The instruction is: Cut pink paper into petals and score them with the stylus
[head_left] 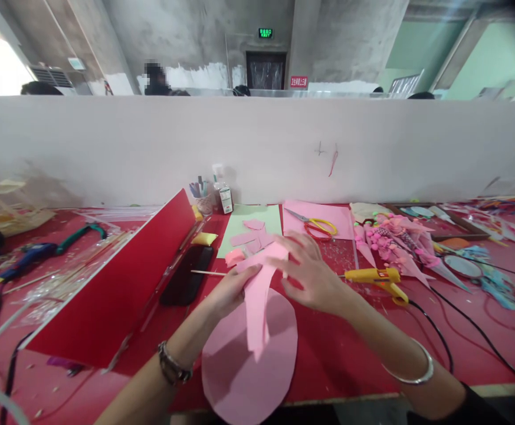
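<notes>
Holding pink strip (257, 298), left hand (233, 289); right hand (312, 277) touching; pens (199, 188) in cup (204, 205).

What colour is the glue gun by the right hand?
The glue gun is yellow, seen best in the head view.

The strip (257, 301) pinched in the left hand (233, 289) is thin pink paper, matt and smooth, and it bends softly. The disc (248, 366) under it, at the near edge, is the same matt pink paper. The bench (341, 354) has a dull red covering. On the left, the divider (115, 295) is red board with a slight sheen. To the right, the glue gun (372, 275) is glossy yellow plastic. Farther off, the scissors (314, 225) have bright metal blades and yellow plastic handles. The bangle (416, 373) on the right wrist is polished metal. The skewer (208, 273) looks like bare wood.
</notes>
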Demonstrator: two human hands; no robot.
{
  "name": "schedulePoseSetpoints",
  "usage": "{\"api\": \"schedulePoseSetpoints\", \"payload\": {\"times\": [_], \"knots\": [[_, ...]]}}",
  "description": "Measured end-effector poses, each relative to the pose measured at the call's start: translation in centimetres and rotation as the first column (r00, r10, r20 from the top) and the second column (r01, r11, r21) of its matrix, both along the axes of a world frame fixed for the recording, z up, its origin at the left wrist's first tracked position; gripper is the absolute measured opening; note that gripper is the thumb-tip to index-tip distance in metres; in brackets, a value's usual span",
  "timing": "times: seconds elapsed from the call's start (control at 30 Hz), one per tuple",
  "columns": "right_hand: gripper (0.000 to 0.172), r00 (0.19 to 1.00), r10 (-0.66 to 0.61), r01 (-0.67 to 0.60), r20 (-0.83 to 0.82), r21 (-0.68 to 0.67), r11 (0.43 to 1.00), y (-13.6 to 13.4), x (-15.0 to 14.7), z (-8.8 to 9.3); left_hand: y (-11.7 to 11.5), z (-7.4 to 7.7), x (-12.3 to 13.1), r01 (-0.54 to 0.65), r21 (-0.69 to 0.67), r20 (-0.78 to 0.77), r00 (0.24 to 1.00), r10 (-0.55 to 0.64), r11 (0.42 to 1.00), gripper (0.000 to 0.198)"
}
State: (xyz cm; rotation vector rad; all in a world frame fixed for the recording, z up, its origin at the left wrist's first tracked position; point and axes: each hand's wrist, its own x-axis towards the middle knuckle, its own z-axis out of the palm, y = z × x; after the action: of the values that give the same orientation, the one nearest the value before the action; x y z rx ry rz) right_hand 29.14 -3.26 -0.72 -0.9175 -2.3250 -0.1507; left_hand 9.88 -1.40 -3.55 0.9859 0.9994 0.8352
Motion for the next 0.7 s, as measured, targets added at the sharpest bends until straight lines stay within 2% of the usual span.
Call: {"api": "schedulePoseSetpoints", "payload": {"times": [0.1,0.23,0.3,0.37,0.43,0.5,0.53,0.57,0.6,0.63,0.67,0.7], "knots": [[0.026,0.988,-0.008,-0.006,0.156,0.086,0.996,-0.2,-0.7,-0.3,-0.3,-0.3,0.1,0.070,-0.001,-0.010,0.998,-0.070,0.998,0.035],[0.025,0.990,-0.022,0.020,0.139,0.017,1.000,0.2,-1.3,-0.4,-0.4,-0.8,0.2,0.113,0.044,-0.075,0.991,-0.110,0.993,0.034],[0.023,0.989,-0.061,0.068,0.136,-0.049,0.996,0.6,-1.2,-0.4,-0.3,-0.8,-0.2,0.075,0.112,-0.122,0.991,-0.062,0.991,0.035],[0.023,0.982,-0.117,0.135,0.145,-0.121,0.983,1.0,-0.9,-0.6,-0.4,-0.5,-0.9,-0.011,0.222,-0.164,0.985,0.048,0.975,0.038],[0.025,0.974,-0.144,0.178,0.176,-0.195,0.965,1.2,-0.7,-0.8,-0.8,0.4,-1.7,-0.110,0.360,-0.187,0.964,0.187,0.927,0.038],[0.026,0.972,-0.105,0.163,0.212,-0.281,0.946,1.2,-0.7,-1.0,-1.5,1.5,-2.1,-0.134,0.526,-0.234,0.926,0.295,0.840,0.036],[0.026,0.974,-0.067,0.137,0.219,-0.324,0.936,1.2,-0.8,-1.1,-1.9,2.1,-2.1,0.005,0.704,-0.374,0.852,0.366,0.710,0.036],[0.025,0.976,-0.024,0.103,0.216,-0.363,0.926,1.1,-1.0,-1.1,-2.4,2.6,-2.0,0.200,0.784,-0.501,0.762,0.410,0.588,0.035],[0.024,0.978,0.019,0.065,0.207,-0.395,0.916,1.0,-1.2,-1.1,-2.7,3.0,-1.7,0.376,0.791,-0.593,0.669,0.449,0.483,0.031],[0.024,0.979,0.060,0.027,0.195,-0.417,0.908,0.9,-1.4,-1.0,-3.0,3.3,-1.4,0.531,0.745,-0.667,0.575,0.474,0.403,0.027],[0.023,0.978,0.094,-0.006,0.185,-0.428,0.904,0.8,-1.6,-0.9,-3.2,3.4,-1.0,0.638,0.681,-0.721,0.498,0.483,0.359,0.023],[0.023,0.977,0.119,-0.031,0.179,-0.432,0.902,0.8,-1.7,-0.8,-3.2,3.3,-0.6,0.700,0.627,-0.753,0.434,0.495,0.341,0.022]]}}
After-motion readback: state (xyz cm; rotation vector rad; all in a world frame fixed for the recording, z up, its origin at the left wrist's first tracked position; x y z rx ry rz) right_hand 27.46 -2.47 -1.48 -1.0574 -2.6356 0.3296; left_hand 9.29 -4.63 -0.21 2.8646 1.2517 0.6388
